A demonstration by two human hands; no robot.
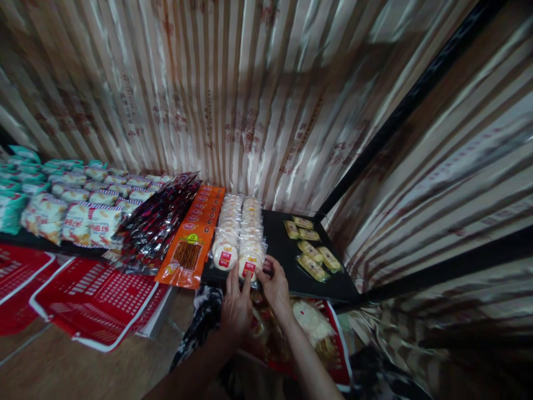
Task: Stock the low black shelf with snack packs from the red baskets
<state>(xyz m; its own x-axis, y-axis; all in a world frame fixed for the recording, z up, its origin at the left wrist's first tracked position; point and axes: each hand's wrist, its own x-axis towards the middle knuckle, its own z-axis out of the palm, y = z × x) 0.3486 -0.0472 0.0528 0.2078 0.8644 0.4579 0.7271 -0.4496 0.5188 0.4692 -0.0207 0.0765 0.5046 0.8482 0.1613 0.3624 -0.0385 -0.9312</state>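
Two rows of clear-wrapped, round white crackers with red labels run side by side on a black shelf (287, 278). At the near end of the right row is a cracker packet (250, 259). My left hand (238, 303) reaches its front from the left, fingers stretched out and touching the wrapper and label. From the right, my right hand (275, 284) holds the packet's near right corner, thumb in front and fingers curled along the side. Beside it stands the front packet of the left row (225, 254). My hands cover the packet's lower edge.
An orange snack bag (191, 236), dark shiny packets (160, 222) and white snack bags (89, 222) lie to the left. Several yellow packets (312, 261) sit at right. Below are a red basket (104, 300) and a filled basket (343, 355). A black post (400, 116) slants upward.
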